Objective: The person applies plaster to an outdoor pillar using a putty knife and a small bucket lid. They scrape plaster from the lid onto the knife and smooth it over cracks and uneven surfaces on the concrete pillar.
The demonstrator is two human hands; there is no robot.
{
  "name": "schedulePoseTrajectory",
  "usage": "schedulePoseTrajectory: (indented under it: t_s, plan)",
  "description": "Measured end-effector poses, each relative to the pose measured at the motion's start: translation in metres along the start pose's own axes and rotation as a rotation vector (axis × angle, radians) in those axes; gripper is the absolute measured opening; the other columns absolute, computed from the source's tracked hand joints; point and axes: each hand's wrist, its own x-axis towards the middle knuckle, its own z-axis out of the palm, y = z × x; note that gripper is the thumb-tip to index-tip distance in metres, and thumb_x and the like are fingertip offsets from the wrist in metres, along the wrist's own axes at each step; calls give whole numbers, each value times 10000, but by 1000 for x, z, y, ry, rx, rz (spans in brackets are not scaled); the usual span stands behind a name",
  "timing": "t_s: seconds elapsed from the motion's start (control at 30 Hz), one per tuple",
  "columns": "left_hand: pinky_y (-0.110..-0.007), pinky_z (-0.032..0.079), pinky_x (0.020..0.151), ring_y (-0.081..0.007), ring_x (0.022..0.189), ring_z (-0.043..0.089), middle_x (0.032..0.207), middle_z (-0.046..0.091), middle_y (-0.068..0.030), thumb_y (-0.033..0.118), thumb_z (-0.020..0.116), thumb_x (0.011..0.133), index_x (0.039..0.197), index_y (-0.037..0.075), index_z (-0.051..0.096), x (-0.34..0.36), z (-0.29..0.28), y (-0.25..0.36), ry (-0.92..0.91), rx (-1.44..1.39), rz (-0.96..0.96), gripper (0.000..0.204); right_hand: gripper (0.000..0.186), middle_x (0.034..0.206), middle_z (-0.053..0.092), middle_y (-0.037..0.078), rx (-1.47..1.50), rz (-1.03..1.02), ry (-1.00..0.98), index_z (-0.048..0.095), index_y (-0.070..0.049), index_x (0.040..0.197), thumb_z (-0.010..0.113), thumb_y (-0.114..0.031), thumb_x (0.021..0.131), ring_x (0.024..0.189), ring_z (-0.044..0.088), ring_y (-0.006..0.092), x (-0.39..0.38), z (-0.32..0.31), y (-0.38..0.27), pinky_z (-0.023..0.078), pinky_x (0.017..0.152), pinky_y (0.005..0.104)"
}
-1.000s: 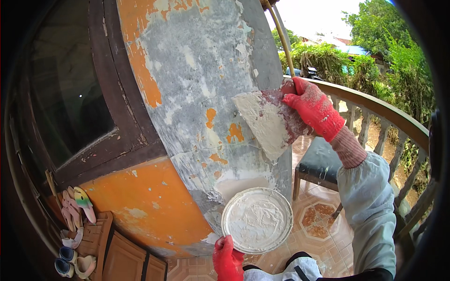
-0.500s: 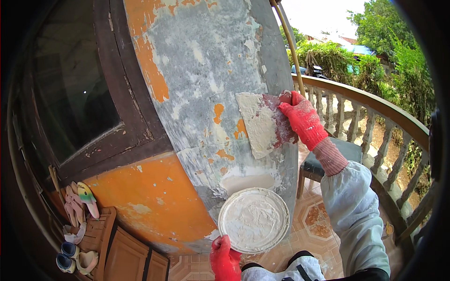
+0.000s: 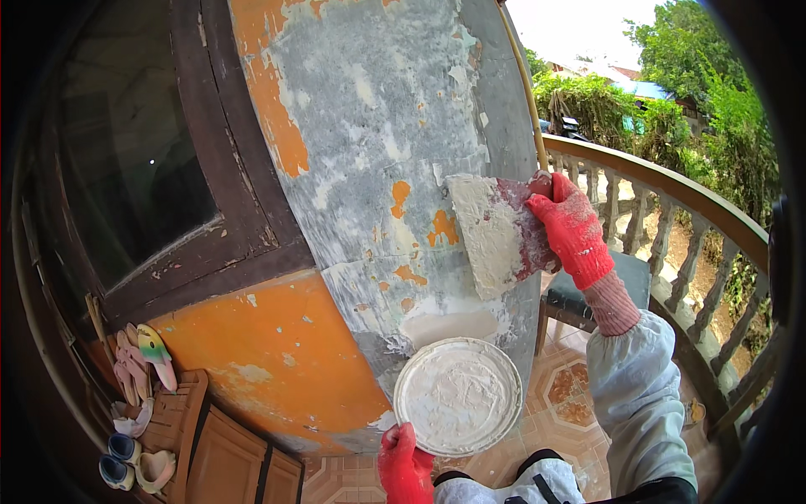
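Observation:
In a red glove, my right hand (image 3: 573,227) grips a wide putty knife (image 3: 497,235) by its handle. White putty coats much of its dark red blade, which is over the right part of the grey, patchy wall (image 3: 361,134). My left hand (image 3: 405,466), also in a red glove, holds a round white lid (image 3: 457,395) by its lower left rim. Thick white putty is smeared over the lid's face. Just above the lid, a smooth pale band of filler (image 3: 449,328) lies on the wall. Orange paint patches (image 3: 442,227) show left of the blade.
A dark window frame (image 3: 201,168) and orange lower wall (image 3: 269,353) are at left. Below them stands a wooden cabinet (image 3: 222,449) with several shoes (image 3: 138,458) on top. A dark-topped stool (image 3: 604,281) stands beside the curved balcony railing (image 3: 672,235) at right. A pole (image 3: 525,76) leans by the wall.
My right hand and the putty knife have shifted right and slightly down. The wall appears a little further right in view. My left hand and the lid have barely moved.

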Motion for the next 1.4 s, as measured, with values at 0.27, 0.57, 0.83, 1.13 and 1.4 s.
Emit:
schedulePoseTrajectory:
  t_s: [0.27,0.57,0.83,1.13,1.4]
  plan:
    - [-188,350,472,-43,528,440,659,487,52,226,552,877,938,119,552,6,-3,-1,67,77,-16,123,238,867,637,91,55,38,-28,582,-45,1002,589,-187,810,795,597,192,-2,18,16,453,738,314]
    - [-188,345,481,-37,535,431,664,479,55,226,557,874,944,118,548,6,0,3,66,108,-29,129,233,847,641,97,42,61,-30,592,-37,985,593,-192,812,777,603,193,8,27,25,455,723,311]
    - [-183,353,501,-38,553,450,673,503,54,206,555,871,925,109,569,6,-6,1,84,139,-68,112,253,853,643,96,-81,31,-38,597,-55,999,606,-203,795,778,613,204,3,-15,-3,460,716,325]
    - [-199,408,574,-62,689,522,829,565,24,186,548,874,1014,91,562,13,-14,-7,30,59,-71,169,308,843,629,122,-141,-61,-65,586,-48,1023,583,-270,810,801,603,230,44,0,-21,446,747,340]
    - [-202,413,580,-68,699,529,838,566,20,179,540,878,976,109,556,15,-14,-1,2,40,-101,121,254,942,633,139,-459,-401,-8,574,-54,1021,587,-204,817,889,606,289,62,-34,-81,464,764,370]
